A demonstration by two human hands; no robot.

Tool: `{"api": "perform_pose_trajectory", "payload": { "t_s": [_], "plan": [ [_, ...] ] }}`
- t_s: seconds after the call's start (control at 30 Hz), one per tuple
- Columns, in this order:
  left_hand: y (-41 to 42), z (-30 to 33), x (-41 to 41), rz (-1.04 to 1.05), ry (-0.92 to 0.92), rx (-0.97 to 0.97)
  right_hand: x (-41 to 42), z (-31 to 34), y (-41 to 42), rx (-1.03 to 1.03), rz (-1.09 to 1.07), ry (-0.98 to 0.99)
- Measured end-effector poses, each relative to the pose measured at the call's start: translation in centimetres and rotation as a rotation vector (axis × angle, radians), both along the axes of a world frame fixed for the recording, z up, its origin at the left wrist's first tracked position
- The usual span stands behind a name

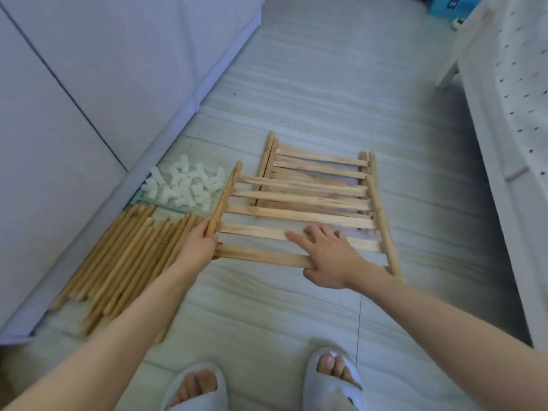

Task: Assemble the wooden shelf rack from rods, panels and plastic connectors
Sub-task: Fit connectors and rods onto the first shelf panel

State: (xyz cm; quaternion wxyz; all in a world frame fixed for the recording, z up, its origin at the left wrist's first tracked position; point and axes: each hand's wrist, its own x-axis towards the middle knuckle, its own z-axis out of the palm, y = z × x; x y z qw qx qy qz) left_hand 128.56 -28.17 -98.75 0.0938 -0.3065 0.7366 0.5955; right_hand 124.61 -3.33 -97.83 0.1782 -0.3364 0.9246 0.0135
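Observation:
A slatted wooden panel [299, 216] lies on top of a stack of more slatted panels [320, 167] on the pale floor. My left hand [200, 243] grips the near end of the top panel's left side rod. My right hand [329, 256] lies over the nearest slats, fingers spread on top and thumb hooked under the front slat. Left of the panels, several wooden rods [124, 256] lie side by side on the floor. Behind the rods sits a heap of white plastic connectors [185, 186].
A white cabinet [89, 84] with a plinth runs along the left. A white bed frame with a dotted cover [522, 114] stands on the right. A blue box [447, 7] sits far back. My feet in grey slippers [335, 378] stand at the bottom edge.

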Motion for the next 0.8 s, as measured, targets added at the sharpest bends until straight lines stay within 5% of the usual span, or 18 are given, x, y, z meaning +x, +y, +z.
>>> {"api": "perform_pose_trajectory", "payload": {
  "t_s": [0.23,0.6,0.8],
  "plan": [
    [-2.2,4.5,4.5,-0.295,-0.292,-0.069,2.9,3.4,-1.5,-0.013,-0.061,-0.261],
    [-2.6,-2.5,3.8,0.234,-0.118,0.379,3.2,-2.2,-1.1,0.034,0.174,0.094],
    [-2.1,-2.8,3.6,0.073,0.076,0.367,-1.1,0.9,-0.9,-0.144,0.037,0.246]
  ]
}}
